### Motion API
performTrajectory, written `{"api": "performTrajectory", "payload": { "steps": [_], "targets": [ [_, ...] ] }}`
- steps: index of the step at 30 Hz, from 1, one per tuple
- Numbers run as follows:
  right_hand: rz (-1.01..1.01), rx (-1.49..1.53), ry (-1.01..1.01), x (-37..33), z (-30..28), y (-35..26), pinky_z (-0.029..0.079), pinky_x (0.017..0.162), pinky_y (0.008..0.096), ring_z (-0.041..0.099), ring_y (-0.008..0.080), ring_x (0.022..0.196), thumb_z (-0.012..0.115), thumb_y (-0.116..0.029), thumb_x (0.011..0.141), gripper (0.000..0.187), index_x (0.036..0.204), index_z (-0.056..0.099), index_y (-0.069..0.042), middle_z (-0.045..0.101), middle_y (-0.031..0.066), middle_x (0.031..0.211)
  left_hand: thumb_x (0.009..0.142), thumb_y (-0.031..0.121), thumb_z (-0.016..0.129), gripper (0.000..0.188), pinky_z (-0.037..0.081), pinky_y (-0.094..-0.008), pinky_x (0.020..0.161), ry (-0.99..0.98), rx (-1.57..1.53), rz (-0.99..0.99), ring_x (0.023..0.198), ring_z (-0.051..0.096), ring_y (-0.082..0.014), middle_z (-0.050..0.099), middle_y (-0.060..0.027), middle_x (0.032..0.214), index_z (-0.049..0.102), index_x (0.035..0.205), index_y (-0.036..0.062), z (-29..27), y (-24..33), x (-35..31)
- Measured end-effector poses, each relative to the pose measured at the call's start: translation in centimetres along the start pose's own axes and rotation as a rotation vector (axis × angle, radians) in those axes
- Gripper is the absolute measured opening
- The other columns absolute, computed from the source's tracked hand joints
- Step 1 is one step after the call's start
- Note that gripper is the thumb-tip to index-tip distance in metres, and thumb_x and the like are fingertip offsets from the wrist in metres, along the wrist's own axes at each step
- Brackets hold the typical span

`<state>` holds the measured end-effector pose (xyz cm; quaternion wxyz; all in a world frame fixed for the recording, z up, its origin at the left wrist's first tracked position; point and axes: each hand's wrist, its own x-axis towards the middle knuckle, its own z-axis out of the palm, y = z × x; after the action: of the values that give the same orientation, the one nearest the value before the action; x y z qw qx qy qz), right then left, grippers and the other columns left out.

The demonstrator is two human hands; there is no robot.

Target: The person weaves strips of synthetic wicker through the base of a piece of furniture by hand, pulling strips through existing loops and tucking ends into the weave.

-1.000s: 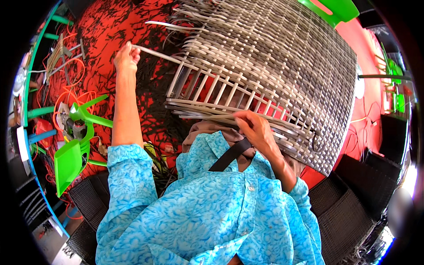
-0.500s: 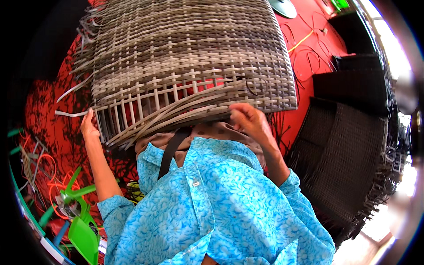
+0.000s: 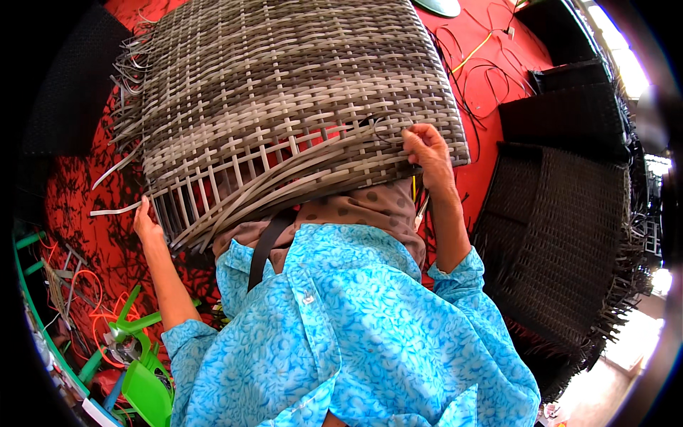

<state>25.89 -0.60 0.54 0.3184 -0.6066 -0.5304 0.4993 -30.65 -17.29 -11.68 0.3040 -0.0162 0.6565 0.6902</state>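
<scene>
A large grey-brown woven wicker panel [image 3: 284,85] lies across my lap. Toward its near edge the weave is open, showing bare upright strips and red floor. A bundle of long loose flat strips [image 3: 263,186] runs slantwise over that gap, from the lower left corner to the right side. My left hand [image 3: 147,219] grips the panel's left edge, beside a pale strip end [image 3: 116,211] that sticks out. My right hand [image 3: 431,151] is closed at the panel's right side, fingertips against the weave near a thin dark loop [image 3: 390,129]; what they pinch is hidden.
Dark woven pieces [image 3: 551,235] with frayed ends stand along the right. Cables [image 3: 491,71] cross the red floor [image 3: 509,43] at the far right. A green plastic item [image 3: 148,390] and orange cord [image 3: 85,285] lie at the lower left. Loose strips fringe the panel's left side.
My right hand has moved up and right, from below the near edge onto the panel's right side. The panel sits slightly farther left in view. My left hand stays at the left edge.
</scene>
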Motion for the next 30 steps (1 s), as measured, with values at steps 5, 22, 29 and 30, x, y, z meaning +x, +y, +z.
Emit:
{"api": "performTrajectory", "payload": {
  "steps": [5, 22, 29, 30],
  "targets": [
    [0.081, 0.633, -0.256, 0.8, -1.8, -1.3, 0.045, 0.079, 0.0275, 0.059, 0.0114, 0.09, 0.056, -0.02, 0.089, 0.011, 0.095, 0.057, -0.01, 0.061, -0.001, 0.085, 0.079, 0.01, 0.069, 0.013, 0.041, -0.0248, 0.049, -0.054, -0.025, -0.022, 0.056, 0.05, -0.01, 0.054, 0.0012, 0.067, 0.058, 0.08, 0.0048, -0.9, 0.1, 0.3],
    [-1.068, -1.085, -0.002, 5.9, -1.5, -6.9, 0.047, 0.062, 0.0355, 0.056, 0.0233, 0.077, 0.057, -0.008, 0.074, 0.008, 0.081, 0.055, -0.01, 0.051, 0.0041, 0.078, 0.079, 0.019, 0.071, 0.02, 0.037, -0.0225, 0.048, 0.14, -0.07, 0.032, 0.061, 0.052, -0.0095, 0.058, 0.0007, 0.074, 0.061, 0.091, 0.0064, -3.0, 0.0, 1.6],
    [-0.794, -0.809, 0.006, 7.0, 1.7, -3.8, 0.048, 0.061, 0.0349, 0.059, 0.0259, 0.07, 0.06, -0.015, 0.078, 0.007, 0.08, 0.058, -0.01, 0.057, 0.0047, 0.079, 0.082, 0.019, 0.067, 0.021, 0.04, -0.0218, 0.045, 0.078, -0.13, 0.079, 0.058, 0.056, -0.0111, 0.057, -0.002, 0.068, 0.058, 0.095, 0.0043, -8.3, 2.0, 4.4],
    [-0.671, -0.747, -0.081, 7.0, 1.7, -3.7, 0.048, 0.061, 0.0352, 0.059, 0.0275, 0.069, 0.061, -0.016, 0.077, 0.009, 0.08, 0.059, -0.008, 0.058, 0.0056, 0.077, 0.083, 0.018, 0.066, 0.021, 0.04, -0.022, 0.045, 0.092, -0.14, 0.07, 0.057, 0.056, -0.0116, 0.057, -0.0024, 0.067, 0.058, 0.095, 0.0033, -8.7, 2.5, 4.9]
  ]
}}
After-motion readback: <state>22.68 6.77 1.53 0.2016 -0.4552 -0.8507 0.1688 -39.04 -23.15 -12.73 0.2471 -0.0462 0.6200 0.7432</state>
